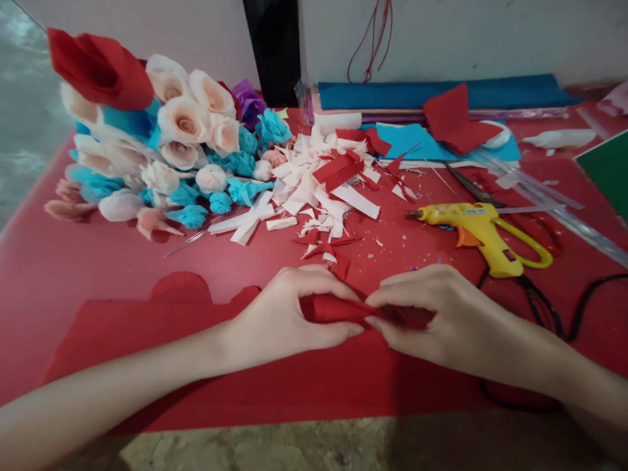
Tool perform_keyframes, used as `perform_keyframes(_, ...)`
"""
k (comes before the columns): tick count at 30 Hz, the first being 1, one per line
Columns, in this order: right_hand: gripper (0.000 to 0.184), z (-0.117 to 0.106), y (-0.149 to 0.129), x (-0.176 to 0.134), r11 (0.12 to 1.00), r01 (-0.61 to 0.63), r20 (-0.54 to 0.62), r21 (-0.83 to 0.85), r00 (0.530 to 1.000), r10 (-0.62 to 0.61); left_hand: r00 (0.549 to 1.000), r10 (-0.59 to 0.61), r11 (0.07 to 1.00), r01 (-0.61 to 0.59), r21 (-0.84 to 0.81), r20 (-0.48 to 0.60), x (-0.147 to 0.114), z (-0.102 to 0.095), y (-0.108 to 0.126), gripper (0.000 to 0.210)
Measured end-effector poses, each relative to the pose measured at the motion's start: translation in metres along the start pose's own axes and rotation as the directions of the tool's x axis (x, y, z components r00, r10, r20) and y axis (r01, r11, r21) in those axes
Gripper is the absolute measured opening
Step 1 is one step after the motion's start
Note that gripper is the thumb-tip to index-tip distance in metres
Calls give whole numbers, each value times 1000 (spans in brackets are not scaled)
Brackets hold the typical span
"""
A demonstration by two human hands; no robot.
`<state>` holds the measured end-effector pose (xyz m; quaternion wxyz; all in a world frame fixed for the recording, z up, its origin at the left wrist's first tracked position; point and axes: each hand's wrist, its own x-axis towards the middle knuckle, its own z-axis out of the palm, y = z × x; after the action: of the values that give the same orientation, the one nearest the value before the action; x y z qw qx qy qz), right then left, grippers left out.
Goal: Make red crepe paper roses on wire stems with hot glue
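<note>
Between my two hands is a piece of red crepe paper (338, 309), curled and partly hidden by my fingers. My left hand (289, 307) is closed round its left part, thumb below and fingers above. At its right part, my right hand (432, 301) pinches the same paper between thumb and fingers. Under my left forearm lies a red paper sheet (112, 333), with a rounded red paper piece (180, 288) at its back edge. A yellow glue gun (483, 229) rests on its side beyond my right hand, its black cord trailing right.
Paper flowers (184, 124) in white, blue, pink, purple and red crowd the back left. White and red paper scraps (318, 183) lie mid-table. Scissors (471, 183), clear glue sticks (559, 203), blue paper (432, 95) and a white bottle (562, 139) are at the back right.
</note>
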<state>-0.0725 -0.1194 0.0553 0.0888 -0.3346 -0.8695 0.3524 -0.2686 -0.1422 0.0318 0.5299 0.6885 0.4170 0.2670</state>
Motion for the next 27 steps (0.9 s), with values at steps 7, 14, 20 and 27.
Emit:
perform_keyframes(7,15,2,2,-2,1000,-27,11,-5,1000,27,993,74,991,-64,118,-89,0,3,-3,10)
perform_keyframes(14,13,2,4,1,999,-41,20,-12,999,41,997,17,997,-11,73,-79,0,3,-5,15)
perform_keyframes(20,10,4,9,3,999,-41,-2,-33,999,41,990,101,993,-94,78,-102,3,5,-11,9)
perform_keyframes(27,13,7,14,3,999,-47,-32,-10,998,47,992,46,995,-35,90,-121,1,6,-10,11)
